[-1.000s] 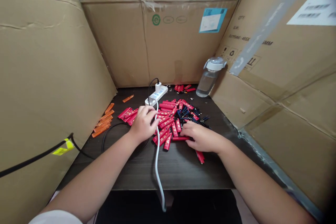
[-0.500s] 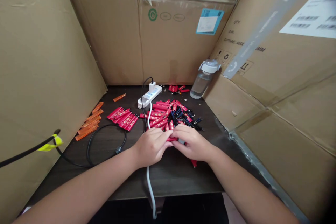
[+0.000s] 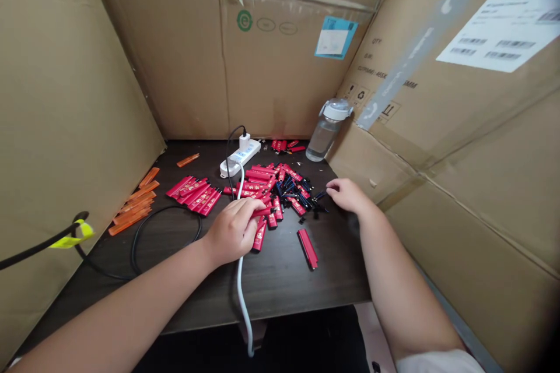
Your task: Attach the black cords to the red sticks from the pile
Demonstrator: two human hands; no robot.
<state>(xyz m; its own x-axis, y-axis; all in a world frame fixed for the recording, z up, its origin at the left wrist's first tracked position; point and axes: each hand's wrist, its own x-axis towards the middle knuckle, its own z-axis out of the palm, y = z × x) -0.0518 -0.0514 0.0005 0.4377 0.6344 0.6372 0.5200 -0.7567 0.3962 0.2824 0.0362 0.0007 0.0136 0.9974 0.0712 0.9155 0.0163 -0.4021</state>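
My left hand (image 3: 231, 230) is closed around one end of a slim red lighter (image 3: 266, 211), whose dark end points right, over the near side of the pile. My right hand (image 3: 345, 193) is at the pile's right edge, thumb and fingers pressed together beside thin dark blue and black parts (image 3: 291, 187). Anything in that pinch is too small to make out. Red lighters with gold print (image 3: 259, 236) lie heaped between the hands. A single red lighter (image 3: 308, 249) lies apart, nearer the front edge.
A row of red lighters (image 3: 195, 194) and orange strips (image 3: 135, 204) lie at left. Behind the pile stands a white power strip (image 3: 240, 158); its white cable (image 3: 240, 291) runs past my left wrist. A water bottle (image 3: 324, 135) stands back right. Cardboard walls (image 3: 280, 87) enclose the table.
My hands were together over the pile. Now they are apart: the right has moved to the pile's right edge, while the left keeps a red lighter. The view has shifted slightly.
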